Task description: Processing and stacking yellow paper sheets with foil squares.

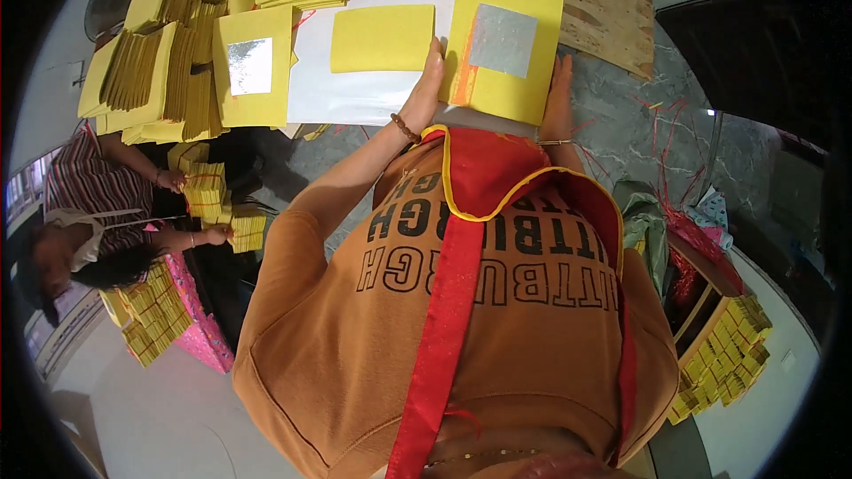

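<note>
Two foil-faced yellow sheets (504, 44), one plain (382, 37)

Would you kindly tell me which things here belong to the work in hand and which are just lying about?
In hand:
left hand
right hand
yellow stack with foil square
plain yellow sheet
white sheet

Lying about:
wooden board
red strings
green cloth

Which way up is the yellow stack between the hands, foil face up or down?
Foil face up: the yellow stack shows a silver square on its top sheet. The left hand and right hand flank its edges.
</note>
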